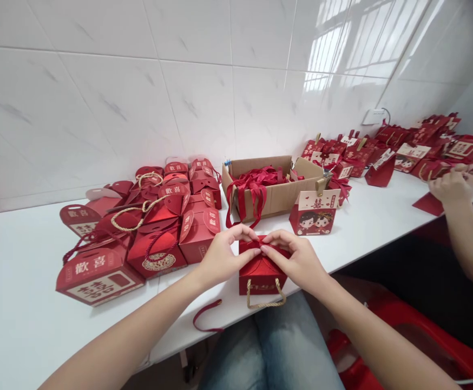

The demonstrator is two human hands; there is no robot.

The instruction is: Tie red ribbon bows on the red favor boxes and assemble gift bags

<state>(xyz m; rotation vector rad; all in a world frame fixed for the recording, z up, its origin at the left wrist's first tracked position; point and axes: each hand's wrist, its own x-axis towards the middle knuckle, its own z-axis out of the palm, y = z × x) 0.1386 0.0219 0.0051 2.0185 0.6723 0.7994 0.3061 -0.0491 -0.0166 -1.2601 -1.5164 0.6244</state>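
Note:
A small red gift box (261,271) stands at the table's front edge, its curved top flaps folded together. A gold rope handle (264,305) hangs down its near side. At the top centre of this box, my left hand (229,252) and my right hand (295,260) meet fingertip to fingertip. Both are closed in a pinch on a bit of red ribbon (260,240), mostly hidden by the fingers. A loose strip of dark red ribbon (204,311) lies on the table left of the gift box.
Several red gift boxes (199,230) are grouped on the left. A cardboard box (275,206) of red ribbons stands behind my hands, beside a cartoon-couple box (315,219). More red boxes line the wall at right, near another person's hands (455,187). A red stool (407,319) is below.

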